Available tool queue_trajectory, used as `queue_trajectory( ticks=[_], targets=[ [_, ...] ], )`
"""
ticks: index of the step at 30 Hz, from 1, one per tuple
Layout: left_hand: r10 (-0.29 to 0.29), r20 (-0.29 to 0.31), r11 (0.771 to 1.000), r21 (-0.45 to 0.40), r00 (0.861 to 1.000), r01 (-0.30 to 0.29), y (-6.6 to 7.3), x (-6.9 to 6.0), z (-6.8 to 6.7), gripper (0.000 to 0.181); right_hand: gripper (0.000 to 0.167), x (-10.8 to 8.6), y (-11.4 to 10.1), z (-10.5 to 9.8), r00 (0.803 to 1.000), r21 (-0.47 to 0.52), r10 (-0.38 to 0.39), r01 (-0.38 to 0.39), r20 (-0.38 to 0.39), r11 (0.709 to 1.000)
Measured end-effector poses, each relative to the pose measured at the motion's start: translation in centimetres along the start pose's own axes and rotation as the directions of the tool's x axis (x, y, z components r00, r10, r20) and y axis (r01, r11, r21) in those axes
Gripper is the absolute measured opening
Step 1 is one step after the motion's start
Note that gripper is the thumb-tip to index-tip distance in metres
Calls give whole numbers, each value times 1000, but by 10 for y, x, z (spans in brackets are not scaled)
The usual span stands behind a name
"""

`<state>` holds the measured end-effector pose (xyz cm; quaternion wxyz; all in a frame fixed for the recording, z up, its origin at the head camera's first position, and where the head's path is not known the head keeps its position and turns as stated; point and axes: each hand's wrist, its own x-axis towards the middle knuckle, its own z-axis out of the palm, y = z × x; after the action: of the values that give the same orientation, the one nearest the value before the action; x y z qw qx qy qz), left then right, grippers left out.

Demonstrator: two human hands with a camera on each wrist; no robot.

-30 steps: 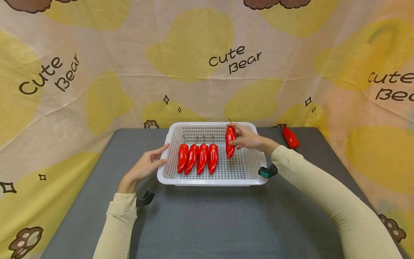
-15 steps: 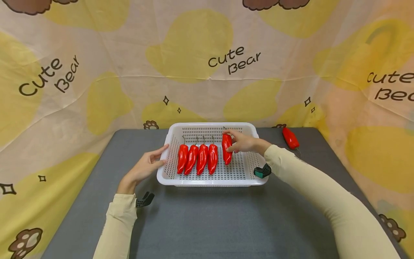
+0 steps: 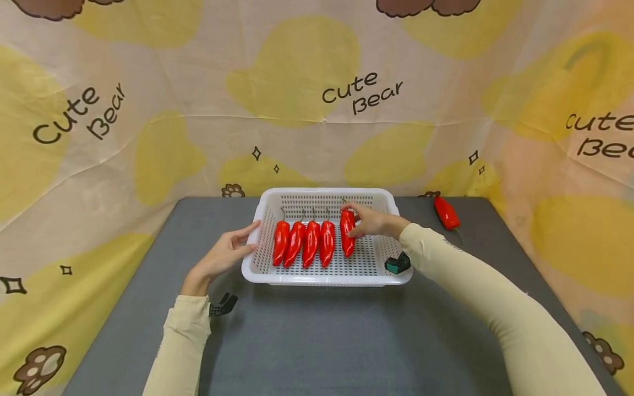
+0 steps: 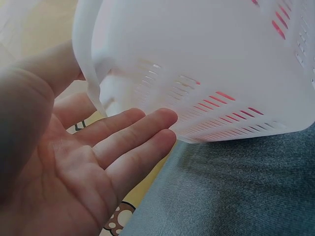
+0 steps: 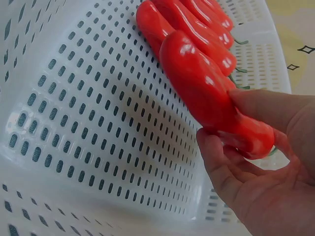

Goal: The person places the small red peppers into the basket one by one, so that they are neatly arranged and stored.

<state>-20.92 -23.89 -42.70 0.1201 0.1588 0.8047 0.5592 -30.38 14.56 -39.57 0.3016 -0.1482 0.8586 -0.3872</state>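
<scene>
"How are the 2 hands placed?"

"The right hand (image 3: 371, 220) pinches the held red chili pepper (image 3: 346, 245) between thumb and fingers, near its stem end. The left hand (image 3: 225, 256) isn't clenched; its fingers lie mostly straight, touching the left rim of the white plastic basket (image 3: 327, 280)."

"And where's that pepper?"

"Inside the basket, just right of 4 red chili peppers (image 3: 311, 245) lying side by side. I can't tell whether its tip touches the perforated bottom."

"What could go wrong?"

"Held at the stem end, its free end could swing if the fingers loosen unevenly, knocking the nearest of the 4 askew. The glossy skin might slip, too. And if the right wrist catches the right rim, the basket could shift."

"Anything else?"

"1 loose red chili pepper (image 3: 447, 213) lies on the grey table (image 3: 317, 341), beyond the right sleeve (image 3: 475, 291); a wide elbow could brush it."
</scene>
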Motion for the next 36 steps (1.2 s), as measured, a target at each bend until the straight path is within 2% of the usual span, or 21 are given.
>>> queue_trajectory(
  ticks=[6,14,22,36],
  targets=[
    [-7,-4,1000,7,1000,7,0,0,-1,65,76,4,0,2,999,-25,36,-36,-8,999],
    [-5,-3,1000,11,1000,5,-1,1,-1,65,70,12,3,8,996,-2,79,-79,36,997],
    [2,-4,1000,0,1000,-2,-1,0,0,65,60,14,1,11,995,-12,101,-100,26,995],
    [10,1,1000,-13,1000,-10,-1,1,0,65,55,19,3,16,988,14,153,-153,8,988]
  ],
)
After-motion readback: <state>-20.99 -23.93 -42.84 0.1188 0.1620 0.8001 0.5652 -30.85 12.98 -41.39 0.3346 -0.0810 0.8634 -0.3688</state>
